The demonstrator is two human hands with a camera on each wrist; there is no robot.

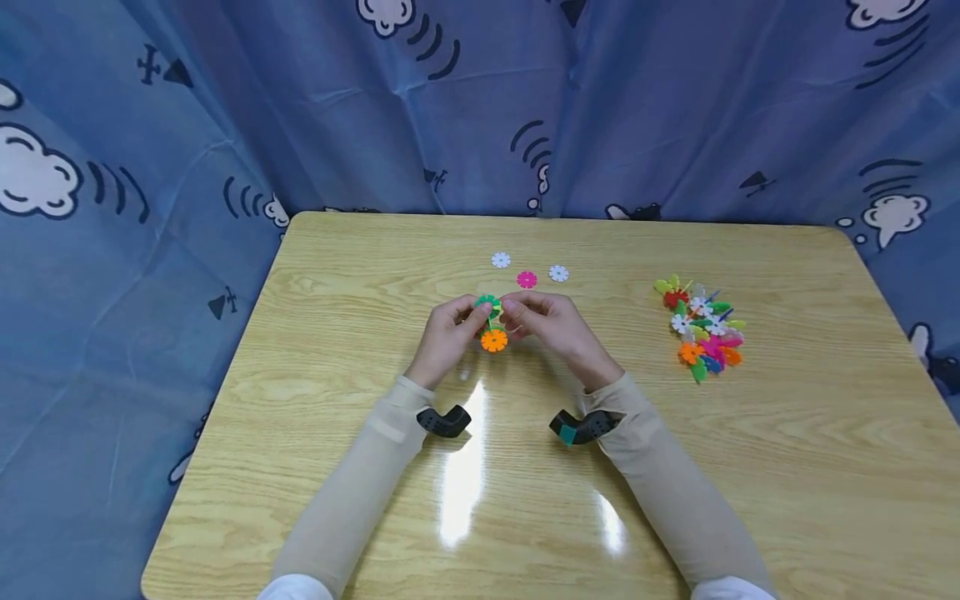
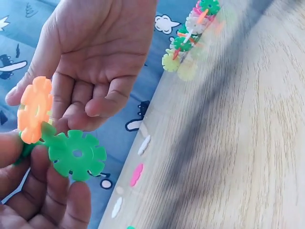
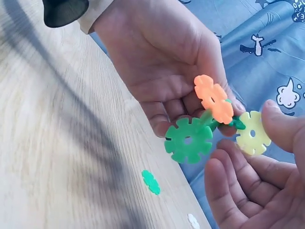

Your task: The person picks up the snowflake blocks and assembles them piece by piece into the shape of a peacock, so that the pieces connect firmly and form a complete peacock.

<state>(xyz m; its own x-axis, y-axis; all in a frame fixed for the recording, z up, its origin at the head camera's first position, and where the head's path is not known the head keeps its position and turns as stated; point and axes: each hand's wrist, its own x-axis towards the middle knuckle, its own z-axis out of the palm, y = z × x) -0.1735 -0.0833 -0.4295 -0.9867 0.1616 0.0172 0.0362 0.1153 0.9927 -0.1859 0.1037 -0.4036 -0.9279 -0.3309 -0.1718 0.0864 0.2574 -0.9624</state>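
Observation:
My left hand (image 1: 448, 340) grips a small joined piece of notched plastic discs. In it an orange disc (image 3: 214, 98) stands beside a green disc (image 3: 188, 140), with more green parts at the joint. My right hand (image 1: 553, 332) pinches a pale yellow disc (image 3: 253, 133) between thumb and fingers. The yellow disc's edge meets the green part next to the orange disc. Both hands are close together, above the middle of the table. In the left wrist view, the orange disc mostly hides the yellow one.
Beyond the hands, a white disc (image 1: 501, 260), a pink disc (image 1: 527, 280) and another white disc (image 1: 558, 273) lie on the wooden table (image 1: 360, 333). A loose green disc (image 3: 151, 182) lies there too. Off to the right rests a colourful cluster of joined discs (image 1: 714, 343). A blue curtain (image 1: 480, 108) hangs behind.

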